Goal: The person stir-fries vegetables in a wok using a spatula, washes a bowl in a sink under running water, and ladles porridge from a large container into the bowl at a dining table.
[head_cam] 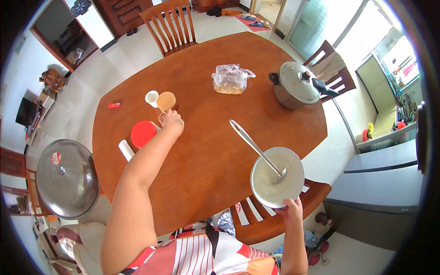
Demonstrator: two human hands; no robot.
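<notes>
My left hand [172, 121] is at the handle of a mug-like container with a tan lid [166, 100], its fingers curled at the handle. A white cup [151, 99] stands just beyond, beside that container. Nearer to me, a jar with a red lid [143, 134] is partly behind my left forearm. With my right hand [291, 210] I grip the near rim of a metal bowl [292, 172] at the table's right edge. Pale, whitish contents lie in the bowl, and a metal ladle [252, 144] rests in it, its handle pointing away to the left.
On the wooden table [206, 154] are a plastic bag with tan contents [229, 82], a pressure cooker [296, 86], a small red item [114, 105] and a white cylinder [126, 150]. A large metal lid [68, 182] is at the left; a wooden chair [261, 230] stands close to me.
</notes>
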